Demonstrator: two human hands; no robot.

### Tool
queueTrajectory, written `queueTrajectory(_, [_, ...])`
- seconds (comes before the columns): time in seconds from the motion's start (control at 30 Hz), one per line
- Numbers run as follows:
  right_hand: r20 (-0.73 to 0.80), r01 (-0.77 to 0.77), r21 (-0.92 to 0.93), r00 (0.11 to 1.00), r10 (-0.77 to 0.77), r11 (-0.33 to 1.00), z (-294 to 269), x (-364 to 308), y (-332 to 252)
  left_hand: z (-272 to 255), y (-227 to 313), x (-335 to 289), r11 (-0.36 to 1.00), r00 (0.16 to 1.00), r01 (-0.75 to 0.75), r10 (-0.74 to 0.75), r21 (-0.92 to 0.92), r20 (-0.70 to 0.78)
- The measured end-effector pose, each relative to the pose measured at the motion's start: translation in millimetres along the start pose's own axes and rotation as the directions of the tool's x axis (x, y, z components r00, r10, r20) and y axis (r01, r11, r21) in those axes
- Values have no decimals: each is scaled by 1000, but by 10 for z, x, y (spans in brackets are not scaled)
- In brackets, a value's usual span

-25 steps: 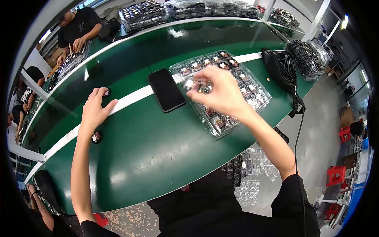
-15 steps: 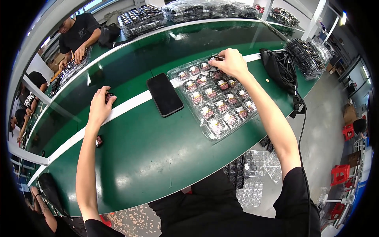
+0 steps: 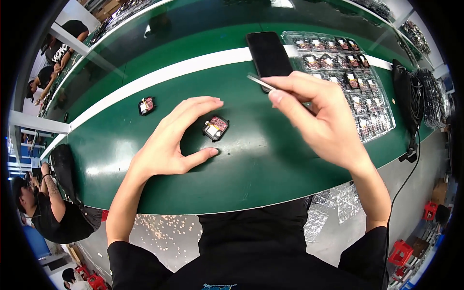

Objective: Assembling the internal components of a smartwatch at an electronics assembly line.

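Note:
My left hand (image 3: pixel 166 137) lies low over the green worktop with its thumb and fingers spread around a small black-cased module (image 3: pixel 215 128); a gap shows between them. Bare circuitry in red, with a white patch, faces up on the module. A pair of tweezers (image 3: pixel 259 82) is pinched in my right hand (image 3: pixel 321 116), its tips pointing left above the near end of the phone. Farther left, apart from both hands, a second module (image 3: pixel 146 106) of the same kind rests on the worktop.
A black phone (image 3: pixel 269 53) lies beside a clear plastic tray (image 3: pixel 288 36) filled with rows of modules. The black bag (image 3: pixel 405 96) with a cable sits at the right. Another person (image 3: pixel 53 208) is at the left, and plastic trays (image 3: pixel 319 217) lie on the floor.
My right hand has come off the tray toward me with the tweezers. My left hand has moved right and opened around a module. The view has shifted left and down.

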State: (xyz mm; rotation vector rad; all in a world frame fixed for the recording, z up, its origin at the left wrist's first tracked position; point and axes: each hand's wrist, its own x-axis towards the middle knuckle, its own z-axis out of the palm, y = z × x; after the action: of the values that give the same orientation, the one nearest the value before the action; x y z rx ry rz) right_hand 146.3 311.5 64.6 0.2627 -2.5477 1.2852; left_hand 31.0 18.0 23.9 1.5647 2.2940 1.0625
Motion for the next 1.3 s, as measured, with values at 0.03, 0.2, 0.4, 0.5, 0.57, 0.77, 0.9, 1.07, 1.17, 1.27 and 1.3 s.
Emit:
queueTrajectory(0.03, [12, -28, 132, 1000, 27, 991, 153, 12, -12, 7, 21, -29, 995, 999, 41, -38, 90, -33])
queueTrajectory(0.2, [10, -128, 381, 991, 134, 916, 572, -16, 120, 91, 10, -98, 972, 979, 188, -175, 138, -100])
queueTrajectory(0.4, [6, -177, 352, 982, 186, 919, 783, -151, 288, 138, -155, -122, 996, 996, 46, -39, 80, -84])
queueTrajectory(0.5, [19, -111, 233, 994, 110, 966, 744, -155, 292, 78, -152, -147, 995, 994, 103, -104, -5, -37])
queueTrajectory(0.57, [28, -90, 192, 996, 86, 977, 766, -154, 285, 87, -199, -137, 996, 996, 86, -86, -4, -33])
queueTrajectory(0.77, [32, 0, 86, 999, -3, 996, 820, -96, 303, 70, -257, -134, 996, 996, 91, -91, -13, -2])
queueTrajectory(0.9, [25, 15, 71, 1000, -17, 997, 842, -91, 314, 69, -277, -126, 996, 996, 87, -86, -18, 16])
queueTrajectory(1.07, [43, 31, 62, 999, -34, 998, 837, -94, 339, 58, -277, -115, 997, 997, 79, -79, -2, 18])
queueTrajectory(1.17, [35, 46, 59, 998, -48, 997, 833, -100, 357, 53, -228, -116, 993, 992, 121, -121, -6, 28])
queueTrajectory(1.27, [4, 84, 32, 996, -84, 996, 830, -121, 353, 90, -212, -126, 980, 983, 178, -181, -85, -36])
queueTrajectory(1.3, [-21, 96, 10, 995, -96, 995, 828, -133, 347, 79, -202, -109, 981, 983, 174, -178, -85, -35])
